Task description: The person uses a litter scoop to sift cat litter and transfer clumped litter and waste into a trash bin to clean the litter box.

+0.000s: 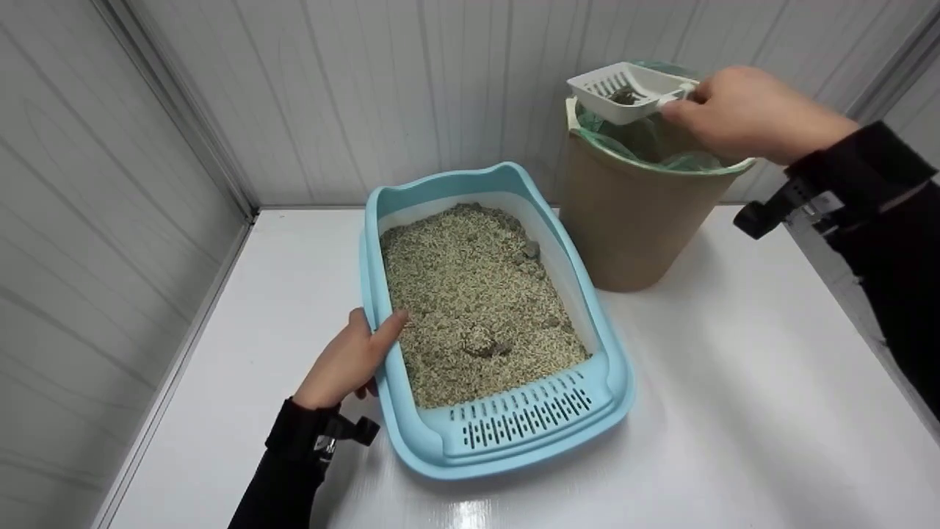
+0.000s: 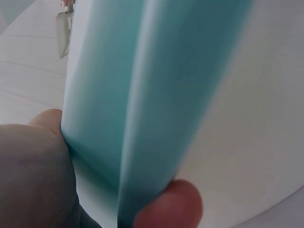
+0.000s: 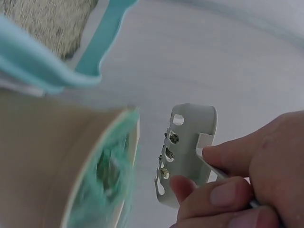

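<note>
My right hand [image 1: 756,110] grips the handle of a white slotted litter scoop [image 1: 613,88], held above the mouth of a brown trash bin [image 1: 631,213]. A dark clump [image 1: 624,96] of litter lies in the scoop, and bits show through its slots in the right wrist view. On the left, my left hand [image 1: 352,360] holds the side rim of a blue litter box [image 1: 620,375], thumb over the inner edge and fingers beneath the outer lip. Grainy litter [image 1: 470,286] fills the box, with a small hollow near its front.
A green plastic bag [image 1: 694,160] lines the bin, which stands at the box's back right. Both rest on a white table [image 1: 705,411]. Ribbed white wall panels [image 1: 352,95] rise behind and at the left. Grey lumps [image 1: 530,250] lie along the litter's right side.
</note>
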A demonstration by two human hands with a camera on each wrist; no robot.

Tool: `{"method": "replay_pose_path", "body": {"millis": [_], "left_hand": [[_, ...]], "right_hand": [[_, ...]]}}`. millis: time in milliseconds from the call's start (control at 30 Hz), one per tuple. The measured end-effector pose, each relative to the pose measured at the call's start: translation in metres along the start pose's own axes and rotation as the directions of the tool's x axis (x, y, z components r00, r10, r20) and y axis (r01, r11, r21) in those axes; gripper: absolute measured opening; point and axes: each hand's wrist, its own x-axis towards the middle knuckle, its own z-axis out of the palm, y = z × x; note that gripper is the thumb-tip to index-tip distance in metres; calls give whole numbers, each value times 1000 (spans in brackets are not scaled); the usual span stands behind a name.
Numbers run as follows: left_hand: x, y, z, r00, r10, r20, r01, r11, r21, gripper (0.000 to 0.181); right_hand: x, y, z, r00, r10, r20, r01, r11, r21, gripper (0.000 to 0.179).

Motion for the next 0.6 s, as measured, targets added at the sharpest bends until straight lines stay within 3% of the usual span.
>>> {"method": "replay_pose_path", "body": {"millis": [133, 367, 467, 600], "left_hand": [[-1, 1, 0, 1000, 8, -3, -8, 1000, -20, 99], [-2, 2, 0, 1000, 1, 1, -1, 1000, -13, 99], [-3, 2, 0, 1000, -1, 3, 1, 1000, -12, 101], [-3, 2, -1, 1000, 0, 3, 0, 1000, -13, 106]], "right_hand": [[5, 25, -10, 998, 57, 14, -56, 997, -59, 66], [3, 50, -7, 997, 81, -14, -81, 963, -256, 45], [0, 52, -4, 998, 50, -34, -58, 946, -319, 33], [-4, 52, 1, 995, -61, -78, 22, 903, -430, 13]]}}
